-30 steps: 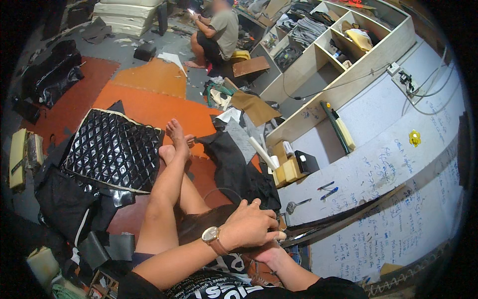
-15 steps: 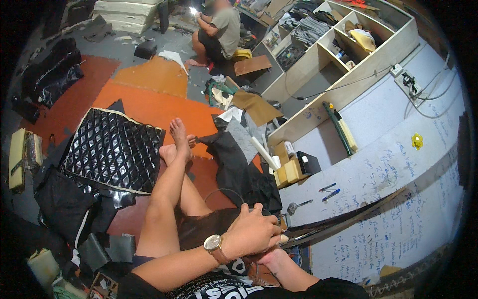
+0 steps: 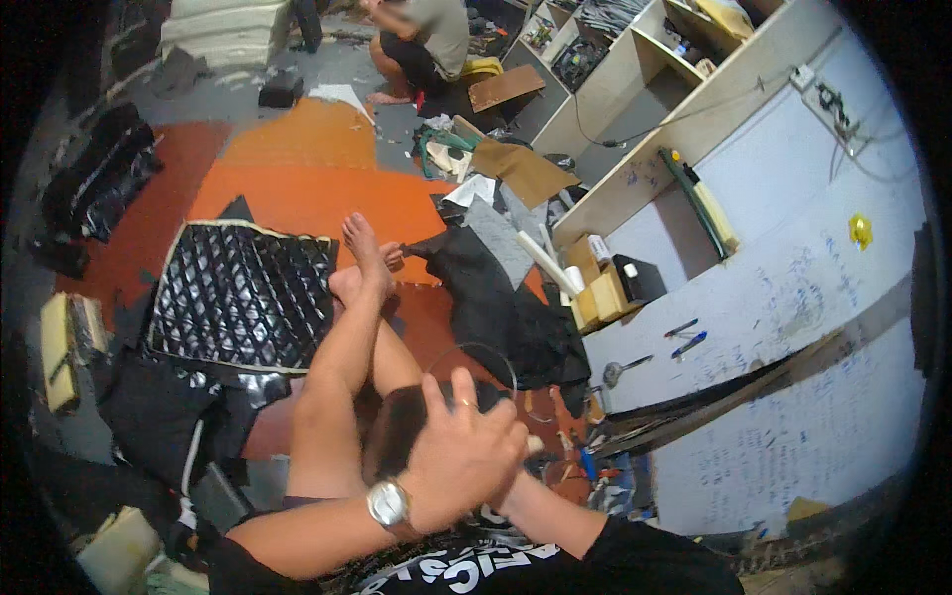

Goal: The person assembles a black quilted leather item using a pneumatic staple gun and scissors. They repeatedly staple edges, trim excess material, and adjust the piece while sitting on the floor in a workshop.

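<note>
My left hand [image 3: 466,451], with a round-faced watch [image 3: 387,504] on its wrist, lies over my right hand in front of my dark shirt. Two of its fingers stretch up and apart; the others bend down over the right side. Only the wrist side of my right hand [image 3: 511,488] shows, its fingers hidden beneath the left. No held object is visible between them. Behind the hands a dark brown piece of material [image 3: 392,436] rests on my lap. A thin curved wire-like loop [image 3: 514,377] shows just beyond the fingers. My bare legs stretch out ahead, ankles crossed.
A black quilted panel [image 3: 243,297] lies left of my legs on orange and red sheets [image 3: 297,188]. Black fabric [image 3: 516,317] is heaped to the right. Beyond stand a wooden shelf [image 3: 635,193] and a handwritten white board [image 3: 764,307] bearing pens [image 3: 687,344]. A person [image 3: 426,45] crouches far off.
My hands have shifted slightly left, and the left hand's fingers point up more. The whole view has tilted a little, moving the surroundings right and up. The distant person's light is out of view.
</note>
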`<state>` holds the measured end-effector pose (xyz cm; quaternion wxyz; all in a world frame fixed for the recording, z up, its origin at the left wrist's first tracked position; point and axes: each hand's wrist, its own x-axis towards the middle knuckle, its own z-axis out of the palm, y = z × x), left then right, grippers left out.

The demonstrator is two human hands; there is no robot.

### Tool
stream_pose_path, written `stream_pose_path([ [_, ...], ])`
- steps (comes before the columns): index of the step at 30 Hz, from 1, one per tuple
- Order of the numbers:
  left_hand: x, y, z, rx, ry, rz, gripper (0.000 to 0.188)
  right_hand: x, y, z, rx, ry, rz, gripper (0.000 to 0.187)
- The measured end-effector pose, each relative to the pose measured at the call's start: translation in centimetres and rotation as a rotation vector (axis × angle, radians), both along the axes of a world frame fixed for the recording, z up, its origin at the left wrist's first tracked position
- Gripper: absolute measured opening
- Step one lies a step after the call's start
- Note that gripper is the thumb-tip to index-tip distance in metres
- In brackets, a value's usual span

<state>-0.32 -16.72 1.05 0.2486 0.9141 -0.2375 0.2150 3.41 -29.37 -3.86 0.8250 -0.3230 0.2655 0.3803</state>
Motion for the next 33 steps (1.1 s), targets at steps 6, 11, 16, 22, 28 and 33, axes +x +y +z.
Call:
stream_pose_path([
  [6, 5.1, 6.8, -4.1, -1.115, 0.057, 0.192, 0.048, 2.4, 7.2, -1.9, 0.143, -0.001, -0.083, 0.047],
  [11, 4.8, 7.8, -6.5, -0.833, -0.024, 0.513, 0.038, 5.7, 12.5, -5.1, 0.139, -0.055, -0.211, 0.047],
  [16, 4.3, 8.2, -6.1, -0.466, 0.058, 0.452, 0.062, 7.3, 14.3, -6.6, 0.196, 0.029, -0.297, 0.042],
  [22, 5.3, 8.2, -5.6, -0.386, 0.087, 0.472, 0.055, 7.5, 15.1, -7.3, 0.126, 0.072, -0.365, 0.042],
  [28, 6.0, 9.0, -5.7, -0.224, 0.061, 0.432, 0.051, 8.3, 16.1, -7.3, 0.197, 0.06, -0.402, 0.043],
  [33, 6.3, 9.9, -6.5, -0.167, 0.059, 0.434, 0.056, 7.4, 13.7, -5.4, -0.201, -0.068, -0.115, 0.058],
])
